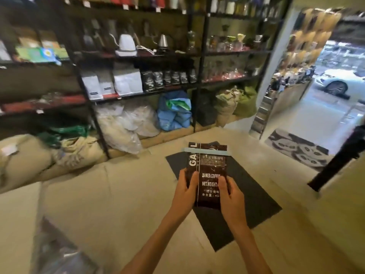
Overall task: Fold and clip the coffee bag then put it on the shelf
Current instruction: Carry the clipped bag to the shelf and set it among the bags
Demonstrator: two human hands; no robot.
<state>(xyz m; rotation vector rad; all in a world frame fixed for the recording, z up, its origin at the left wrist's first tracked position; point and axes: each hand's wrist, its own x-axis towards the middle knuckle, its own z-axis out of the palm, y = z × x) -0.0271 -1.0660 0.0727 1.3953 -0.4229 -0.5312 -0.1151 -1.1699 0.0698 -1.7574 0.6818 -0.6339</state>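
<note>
I hold a dark brown coffee bag (209, 169) with white lettering upright in front of me, above the floor. A pale blue clip (205, 151) runs across its folded top. My left hand (186, 185) grips the bag's lower left edge, thumb on the front. My right hand (230, 191) grips its lower right edge. A black metal shelf (197, 88) stands ahead, a few steps away. One of its middle boards carries a row of similar dark coffee bags (167, 79).
White bags (118, 84), kettles (127, 44) and glassware fill other shelf boards. Burlap and plastic sacks (126, 125) lie under the shelf and along the left. A dark mat (246, 192) covers the floor below my hands. An open doorway (325, 99) is at the right.
</note>
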